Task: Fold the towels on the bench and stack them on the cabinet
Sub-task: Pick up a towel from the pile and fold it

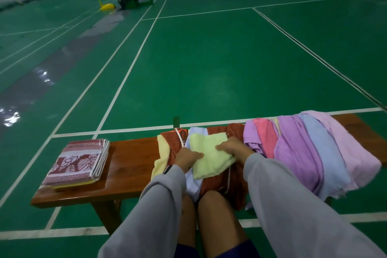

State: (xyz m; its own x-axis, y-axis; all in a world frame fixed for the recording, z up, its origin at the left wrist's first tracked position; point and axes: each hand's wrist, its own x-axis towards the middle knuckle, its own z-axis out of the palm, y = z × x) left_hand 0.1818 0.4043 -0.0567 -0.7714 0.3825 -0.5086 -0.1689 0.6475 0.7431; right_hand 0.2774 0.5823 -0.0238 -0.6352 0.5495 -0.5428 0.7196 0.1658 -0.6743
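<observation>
The pale yellow towel point(209, 157) lies folded at the middle of the worktop point(129, 163), on top of a rust-red patterned towel point(176, 142) and a white cloth point(192, 184) whose edges it covers. The left grip point(188, 158) rests straight fingers on its left edge. The right grip point(232, 146) is curled over its far right corner, grasping it, with the thumb hidden. Grey sleeves point(282, 195) cover both wrists. At the left end sits a folded stack point(79, 159). To the right, a heap of pink, purple and blue towels point(303, 148) drapes over the worktop, its number unclear.
</observation>
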